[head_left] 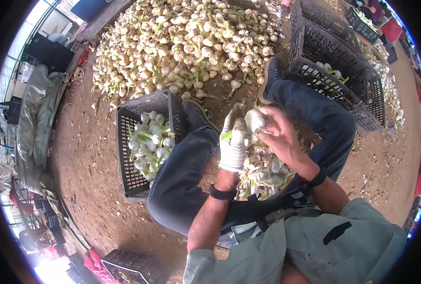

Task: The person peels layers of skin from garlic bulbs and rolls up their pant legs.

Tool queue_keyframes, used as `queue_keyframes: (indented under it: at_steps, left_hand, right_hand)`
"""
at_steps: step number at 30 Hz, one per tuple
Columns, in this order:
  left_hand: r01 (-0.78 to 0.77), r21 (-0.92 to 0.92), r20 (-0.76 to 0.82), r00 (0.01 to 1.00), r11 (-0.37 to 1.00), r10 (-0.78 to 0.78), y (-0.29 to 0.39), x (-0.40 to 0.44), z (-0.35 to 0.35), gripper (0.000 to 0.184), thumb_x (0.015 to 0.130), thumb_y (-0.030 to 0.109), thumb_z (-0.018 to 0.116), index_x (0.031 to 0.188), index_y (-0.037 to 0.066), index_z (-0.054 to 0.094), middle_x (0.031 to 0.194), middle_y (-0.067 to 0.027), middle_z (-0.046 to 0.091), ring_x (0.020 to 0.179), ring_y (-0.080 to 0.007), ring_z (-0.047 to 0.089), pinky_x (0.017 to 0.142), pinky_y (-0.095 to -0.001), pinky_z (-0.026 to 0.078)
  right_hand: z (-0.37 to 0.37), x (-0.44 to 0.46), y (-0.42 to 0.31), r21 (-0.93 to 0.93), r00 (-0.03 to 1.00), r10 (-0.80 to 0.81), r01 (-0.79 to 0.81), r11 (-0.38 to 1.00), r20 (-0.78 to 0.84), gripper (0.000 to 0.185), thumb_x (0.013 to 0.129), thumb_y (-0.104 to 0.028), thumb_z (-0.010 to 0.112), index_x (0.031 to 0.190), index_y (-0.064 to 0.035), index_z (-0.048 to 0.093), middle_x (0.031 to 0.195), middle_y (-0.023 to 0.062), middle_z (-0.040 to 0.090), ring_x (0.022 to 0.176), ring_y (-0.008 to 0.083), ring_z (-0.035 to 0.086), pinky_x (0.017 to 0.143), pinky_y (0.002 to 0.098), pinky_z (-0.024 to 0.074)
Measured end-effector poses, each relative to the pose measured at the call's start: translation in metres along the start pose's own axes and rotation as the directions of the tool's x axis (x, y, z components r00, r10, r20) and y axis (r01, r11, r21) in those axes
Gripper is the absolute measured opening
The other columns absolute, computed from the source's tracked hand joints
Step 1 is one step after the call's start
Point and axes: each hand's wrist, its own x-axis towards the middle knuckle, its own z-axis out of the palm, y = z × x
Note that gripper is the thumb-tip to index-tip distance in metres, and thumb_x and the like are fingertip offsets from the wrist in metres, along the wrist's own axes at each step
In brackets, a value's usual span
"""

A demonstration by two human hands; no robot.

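Between my knees I hold a white garlic bulb (254,121) with a short green stem. My left hand (233,142), in a whitish knitted glove, is closed around the stem side. Bare, my right hand (282,135) has its fingers and thumb pressed against the bulb's other side. Below both hands lies a heap of peeled-off garlic skins (265,173). Beside my left leg stands a black plastic crate (125,156), partly filled with clean white garlic bulbs (149,139) with green stems.
A large pile of untrimmed garlic (186,47) lies on the dirt floor ahead. Stacked black crates (333,71) stand by my right foot, some garlic inside. Another crate (130,267) is at the lower left. Grey plastic sheeting (40,118) runs along the left side.
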Motion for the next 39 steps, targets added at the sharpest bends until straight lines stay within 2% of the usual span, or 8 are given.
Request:
queue_keyframes:
  at_steps: [2,3,9,22,28,30,37,39]
  left_hand:
    - [0.005,0.008,-0.005,1.000,1.000,-0.005,-0.004,0.002,0.000,0.049,0.097,0.033,0.055,0.133,0.000,0.049,0.103,-0.0028,0.064,0.084,-0.0067,0.058,0.067,-0.0210,0.048]
    - [0.057,-0.010,0.006,0.998,0.998,-0.057,-0.006,0.001,-0.002,0.047,0.097,0.034,0.056,0.130,0.000,0.052,0.102,-0.0029,0.064,0.082,-0.0071,0.058,0.067,-0.0220,0.048]
    - [0.090,-0.176,0.072,0.994,0.980,-0.079,-0.008,-0.002,-0.008,0.045,0.095,0.035,0.059,0.123,-0.001,0.059,0.095,-0.0053,0.067,0.080,-0.0110,0.062,0.068,-0.0263,0.053]
    - [0.007,0.094,0.071,0.997,0.996,-0.014,0.010,-0.007,0.004,0.045,0.097,0.032,0.055,0.124,-0.004,0.057,0.095,-0.0078,0.068,0.074,-0.0120,0.064,0.065,-0.0270,0.054]
    - [-0.028,0.134,0.044,0.999,0.991,0.023,0.002,-0.003,0.003,0.045,0.097,0.032,0.054,0.123,-0.004,0.057,0.096,-0.0082,0.068,0.076,-0.0119,0.065,0.064,-0.0256,0.054]
    - [0.051,0.011,0.028,0.998,0.999,-0.051,0.006,-0.004,0.004,0.049,0.095,0.028,0.059,0.129,-0.006,0.051,0.096,-0.0084,0.068,0.074,-0.0099,0.064,0.061,-0.0214,0.052]
    - [-0.025,0.196,0.026,0.999,0.980,0.020,0.004,-0.005,-0.001,0.043,0.096,0.029,0.054,0.122,-0.005,0.057,0.095,-0.0105,0.068,0.073,-0.0147,0.066,0.063,-0.0275,0.055]
    - [0.018,-0.021,0.043,0.999,1.000,-0.017,0.009,-0.006,-0.004,0.047,0.093,0.034,0.054,0.120,-0.004,0.058,0.093,-0.0118,0.068,0.071,-0.0173,0.067,0.062,-0.0285,0.055]
  right_hand:
    - [0.001,0.005,0.006,-0.286,0.898,-0.439,0.414,0.864,-0.025,0.061,0.083,-0.002,0.071,0.136,-0.0046,0.042,0.126,0.0133,0.058,0.106,0.0188,0.062,0.086,0.0311,0.0518]
    - [0.003,0.006,0.002,-0.377,0.878,-0.479,0.447,0.811,0.011,0.067,0.081,0.004,0.071,0.139,-0.0057,0.039,0.127,0.0113,0.058,0.105,0.0173,0.062,0.085,0.0310,0.0523]
    - [0.010,0.007,-0.004,-0.357,0.902,-0.427,0.378,0.854,-0.067,0.059,0.081,0.001,0.072,0.135,-0.0038,0.047,0.123,0.0109,0.060,0.101,0.0162,0.063,0.082,0.0299,0.0530]
    - [-0.014,0.007,-0.022,-0.669,0.894,-0.444,0.366,0.647,0.060,0.034,0.083,-0.006,0.069,0.115,0.0029,0.063,0.102,0.0164,0.070,0.081,0.0164,0.066,0.069,0.0293,0.0536]
    - [-0.025,0.007,-0.015,-0.714,0.976,-0.217,0.157,0.683,0.007,0.022,0.082,-0.003,0.068,0.102,0.0033,0.063,0.090,0.0117,0.069,0.071,0.0090,0.061,0.064,0.0271,0.0515]
    - [-0.015,0.006,-0.014,-0.648,0.823,-0.564,0.398,0.650,-0.060,0.014,0.084,-0.002,0.066,0.094,0.0020,0.059,0.082,0.0095,0.065,0.067,0.0082,0.059,0.063,0.0274,0.0510]
    - [-0.013,0.015,-0.011,-0.756,0.825,-0.564,0.387,0.528,0.028,0.015,0.087,-0.004,0.063,0.100,0.0014,0.059,0.082,0.0107,0.066,0.064,0.0160,0.062,0.061,0.0294,0.0507]
    - [-0.014,0.025,-0.011,-0.492,0.962,-0.094,-0.046,0.869,-0.256,0.016,0.089,-0.009,0.061,0.100,0.0020,0.060,0.081,0.0146,0.066,0.067,0.0227,0.063,0.062,0.0331,0.0500]
